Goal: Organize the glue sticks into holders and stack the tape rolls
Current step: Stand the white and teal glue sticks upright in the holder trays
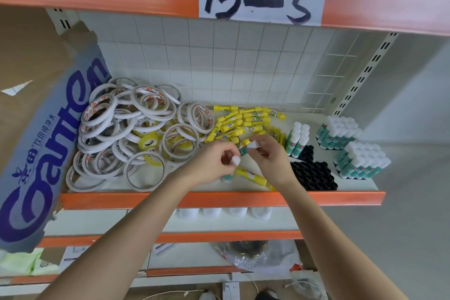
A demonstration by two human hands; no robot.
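Your left hand (214, 165): pinches 1 white-capped glue stick (235, 160).
Your right hand (265, 153): grips 1 green glue stick (248, 147) (white cap).
Black holders (314, 175): 2 filled, 1 part-filled, 1 bare.

Both bare forearms reach up and inward over the orange shelf edge (219, 198), converging above it. The left hand (214, 163) curls its fingers, pinching a white-capped glue stick (235, 160). The right hand (265, 151), just beside it, pinches a second white-capped stick (250, 146) at its fingertips.
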